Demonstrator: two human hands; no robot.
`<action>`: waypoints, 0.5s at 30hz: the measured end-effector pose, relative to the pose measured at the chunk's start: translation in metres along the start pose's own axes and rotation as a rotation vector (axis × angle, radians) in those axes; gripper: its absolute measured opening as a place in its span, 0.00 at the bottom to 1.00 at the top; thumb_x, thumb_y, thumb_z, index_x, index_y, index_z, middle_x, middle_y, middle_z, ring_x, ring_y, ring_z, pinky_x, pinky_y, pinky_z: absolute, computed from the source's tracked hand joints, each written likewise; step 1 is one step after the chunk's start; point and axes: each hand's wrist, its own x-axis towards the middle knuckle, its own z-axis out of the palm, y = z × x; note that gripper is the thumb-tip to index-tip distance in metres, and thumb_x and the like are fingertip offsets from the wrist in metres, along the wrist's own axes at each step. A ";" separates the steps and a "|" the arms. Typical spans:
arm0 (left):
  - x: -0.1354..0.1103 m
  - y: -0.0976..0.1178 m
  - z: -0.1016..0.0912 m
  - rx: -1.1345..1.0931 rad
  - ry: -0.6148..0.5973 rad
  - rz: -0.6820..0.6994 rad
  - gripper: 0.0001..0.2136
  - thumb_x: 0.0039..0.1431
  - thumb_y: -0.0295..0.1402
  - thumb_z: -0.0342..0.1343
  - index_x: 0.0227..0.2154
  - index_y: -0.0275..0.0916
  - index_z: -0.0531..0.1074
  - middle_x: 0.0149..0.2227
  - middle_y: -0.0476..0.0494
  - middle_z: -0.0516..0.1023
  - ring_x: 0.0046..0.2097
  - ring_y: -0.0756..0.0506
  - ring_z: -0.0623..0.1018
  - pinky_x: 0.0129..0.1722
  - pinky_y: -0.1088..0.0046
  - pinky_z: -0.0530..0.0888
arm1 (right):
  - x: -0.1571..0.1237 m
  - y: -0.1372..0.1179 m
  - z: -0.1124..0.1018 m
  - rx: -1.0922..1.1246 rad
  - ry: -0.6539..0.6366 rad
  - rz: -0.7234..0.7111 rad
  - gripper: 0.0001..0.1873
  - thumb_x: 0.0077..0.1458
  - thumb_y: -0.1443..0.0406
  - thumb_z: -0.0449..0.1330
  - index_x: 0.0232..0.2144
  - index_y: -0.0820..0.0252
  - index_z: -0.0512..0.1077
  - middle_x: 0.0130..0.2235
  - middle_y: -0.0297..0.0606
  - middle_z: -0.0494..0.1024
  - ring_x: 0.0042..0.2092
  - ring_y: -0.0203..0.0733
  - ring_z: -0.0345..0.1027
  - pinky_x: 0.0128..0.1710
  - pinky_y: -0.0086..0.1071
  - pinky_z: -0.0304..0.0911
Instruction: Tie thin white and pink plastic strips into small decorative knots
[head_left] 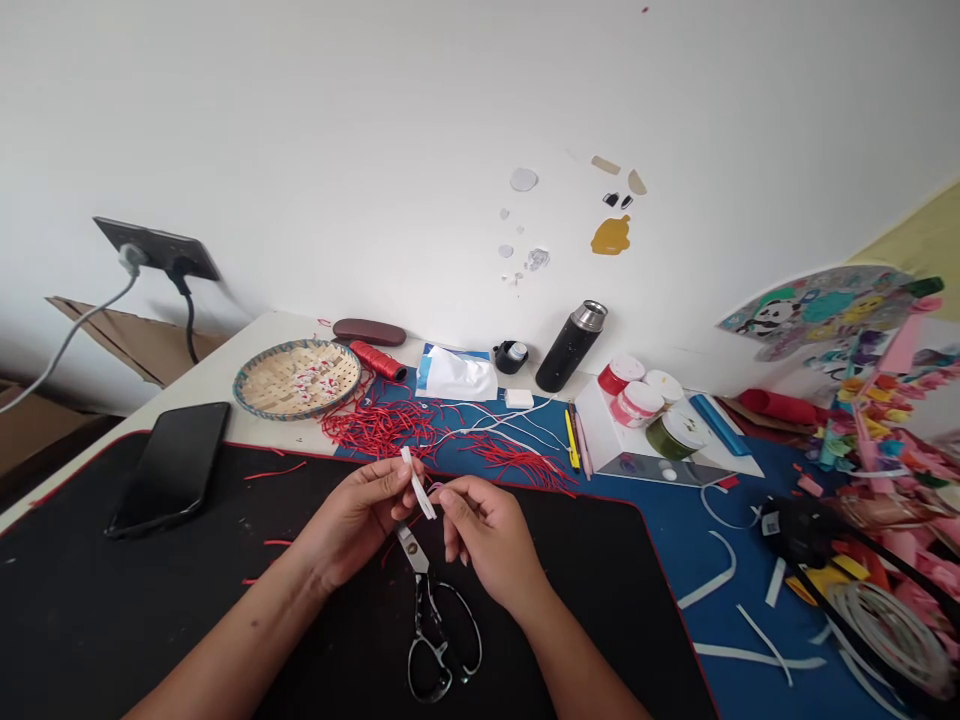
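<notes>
The scissors' (422,583) blade tips are hidden behind the left hand (367,515), and what the right hand's (487,530) fingers pinch beside the white strip (420,487) is too small to tell. Both forearms (244,618) and the black mat (225,650) are cut off at the bottom. Near the desk's (289,330) far left corner, bits (319,388) in the woven basket (261,375) are too tiny to name. Along its right side, paper flowers (919,385) run past the view, and a black cord (832,605) partly covers a coil (892,630).
</notes>
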 end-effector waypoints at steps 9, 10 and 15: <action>0.003 -0.009 -0.003 -0.062 0.018 -0.091 0.15 0.43 0.31 0.82 0.32 0.29 0.86 0.25 0.45 0.80 0.25 0.54 0.74 0.23 0.84 0.72 | -0.002 0.003 0.000 -0.137 0.055 -0.101 0.08 0.62 0.61 0.64 0.42 0.56 0.79 0.28 0.30 0.75 0.25 0.35 0.68 0.27 0.28 0.65; 0.003 -0.009 -0.003 -0.064 0.011 -0.099 0.15 0.43 0.31 0.82 0.32 0.29 0.86 0.25 0.45 0.80 0.25 0.54 0.74 0.23 0.84 0.72 | -0.002 0.002 0.000 -0.160 0.063 -0.115 0.08 0.62 0.62 0.64 0.42 0.56 0.79 0.28 0.30 0.75 0.26 0.36 0.68 0.27 0.29 0.65; 0.003 -0.008 -0.003 -0.043 -0.021 -0.149 0.13 0.45 0.31 0.81 0.30 0.30 0.85 0.24 0.46 0.79 0.24 0.54 0.74 0.22 0.84 0.72 | -0.005 -0.002 0.000 -0.263 0.094 -0.178 0.08 0.62 0.63 0.64 0.43 0.54 0.80 0.30 0.32 0.79 0.28 0.38 0.70 0.30 0.31 0.66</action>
